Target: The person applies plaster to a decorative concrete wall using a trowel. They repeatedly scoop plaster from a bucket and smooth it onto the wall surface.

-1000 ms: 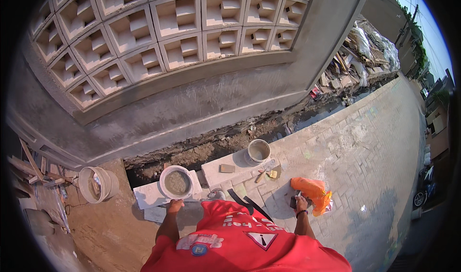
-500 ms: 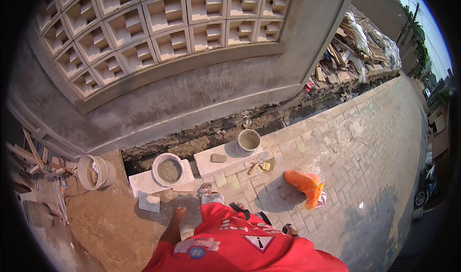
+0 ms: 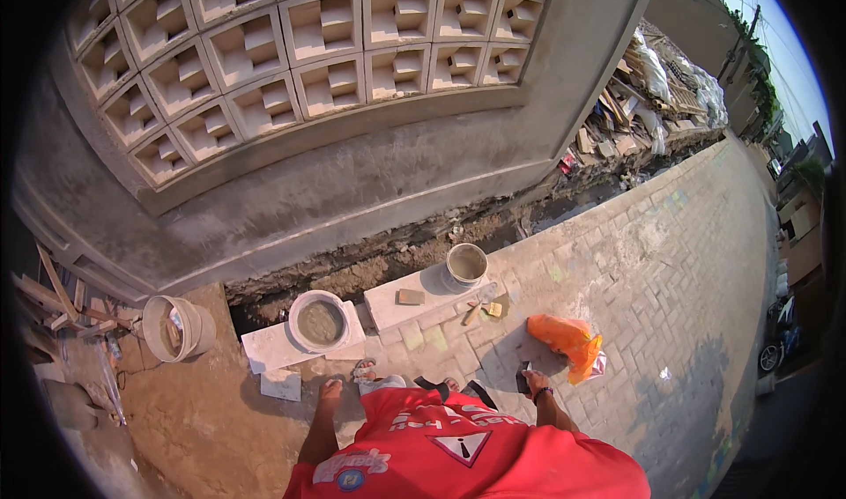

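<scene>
My left hand (image 3: 330, 391) hangs beside my red shirt (image 3: 449, 446), fingers loosely apart with nothing in them, below a square tile piece (image 3: 280, 384). My right hand (image 3: 536, 383), a bracelet at its wrist, is closed on a dark object (image 3: 523, 376) too small to name, just left of an orange plastic bag (image 3: 573, 345) on the pavers. My sandalled foot (image 3: 365, 369) shows beyond the shirt. A white tub of wet grey mortar (image 3: 297, 321) sits on a pale slab (image 3: 264, 349) in front of me.
Ahead, a muddy trench (image 3: 370, 270) runs below a breeze-block wall (image 3: 352, 147). A second bucket (image 3: 449, 274), brick (image 3: 411, 297) and small tools (image 3: 476, 312) lie on the right slab and paving. Another bucket (image 3: 198, 332) and timber (image 3: 62, 296) are at left, debris (image 3: 643, 103) at far right.
My right hand dipped toward my body half a second ago and is raised again now, still with the dark object. My left hand sits slightly lower than at first. The view has shifted slightly.
</scene>
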`<state>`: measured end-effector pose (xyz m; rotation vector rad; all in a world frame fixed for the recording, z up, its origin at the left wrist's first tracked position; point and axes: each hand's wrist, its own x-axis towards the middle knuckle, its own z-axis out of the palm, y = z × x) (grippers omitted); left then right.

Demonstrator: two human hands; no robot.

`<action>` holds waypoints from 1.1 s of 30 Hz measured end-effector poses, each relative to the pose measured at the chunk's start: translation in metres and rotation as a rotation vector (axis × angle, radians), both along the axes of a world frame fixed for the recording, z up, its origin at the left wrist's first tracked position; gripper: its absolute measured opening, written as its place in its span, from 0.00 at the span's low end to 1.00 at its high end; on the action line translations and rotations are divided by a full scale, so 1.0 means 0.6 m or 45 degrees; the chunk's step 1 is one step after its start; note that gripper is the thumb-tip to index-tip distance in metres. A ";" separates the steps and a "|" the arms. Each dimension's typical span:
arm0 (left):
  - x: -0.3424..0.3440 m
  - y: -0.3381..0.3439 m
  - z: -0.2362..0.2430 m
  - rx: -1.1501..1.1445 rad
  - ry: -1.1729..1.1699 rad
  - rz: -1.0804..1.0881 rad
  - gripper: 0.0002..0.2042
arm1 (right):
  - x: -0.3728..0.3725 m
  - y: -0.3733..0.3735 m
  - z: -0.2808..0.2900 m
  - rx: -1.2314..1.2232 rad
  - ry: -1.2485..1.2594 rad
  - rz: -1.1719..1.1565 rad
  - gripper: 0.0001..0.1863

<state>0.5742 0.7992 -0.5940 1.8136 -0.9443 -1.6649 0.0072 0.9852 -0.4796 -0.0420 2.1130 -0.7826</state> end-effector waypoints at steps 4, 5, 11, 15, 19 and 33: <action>0.019 -0.039 0.035 0.045 0.123 -0.006 0.10 | 0.041 -0.064 -0.005 -0.041 0.118 -0.056 0.24; 0.080 -0.047 0.011 0.034 0.127 -0.022 0.09 | 0.082 -0.107 0.001 -0.050 0.021 0.006 0.27; 0.262 -0.045 -0.061 0.166 0.077 -0.304 0.08 | 0.214 -0.194 0.029 -0.030 0.098 0.251 0.33; 0.310 -0.072 -0.048 0.366 -0.133 -0.161 0.09 | 0.273 -0.207 0.094 0.025 0.079 0.294 0.38; 0.335 -0.133 -0.069 0.063 -0.229 -0.127 0.14 | 0.301 -0.201 0.114 0.062 0.095 0.222 0.38; 0.149 -0.576 0.302 -0.638 -0.531 -0.474 0.15 | 0.346 -0.129 0.089 0.102 0.042 0.101 0.37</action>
